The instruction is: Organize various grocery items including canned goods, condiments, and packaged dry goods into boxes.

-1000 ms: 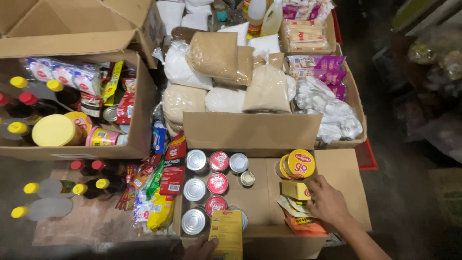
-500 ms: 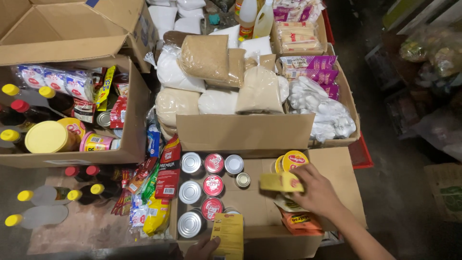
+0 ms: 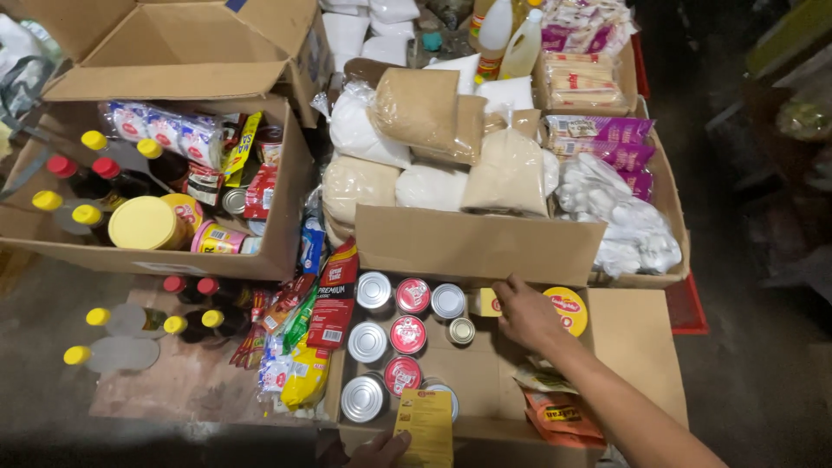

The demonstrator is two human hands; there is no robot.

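Note:
My right hand (image 3: 527, 314) reaches into an open cardboard box (image 3: 481, 245) and grips a small yellow box (image 3: 489, 302), held low beside the tins. Just left of it stand several round tins, some silver (image 3: 373, 290), some with red lids (image 3: 412, 295). A round yellow-lidded tub (image 3: 569, 310) sits right behind the hand, partly hidden by it. Orange sachets (image 3: 555, 418) lie under my forearm. At the bottom edge my left hand (image 3: 380, 450) holds a flat yellow packet (image 3: 425, 422) at the box's near rim; only its fingers show.
A second cardboard box (image 3: 286, 236) at the left holds bottles with yellow and red caps, a yellow-lidded jar and packets. Clear bags of brown and white goods (image 3: 419, 107) fill a carton behind. More bottles (image 3: 186, 302) and snack packets (image 3: 305, 347) lie on the floor.
My right hand picked the small yellow box up from the right side of the carton and carried it left toward the tins. My left hand stayed at the near edge.

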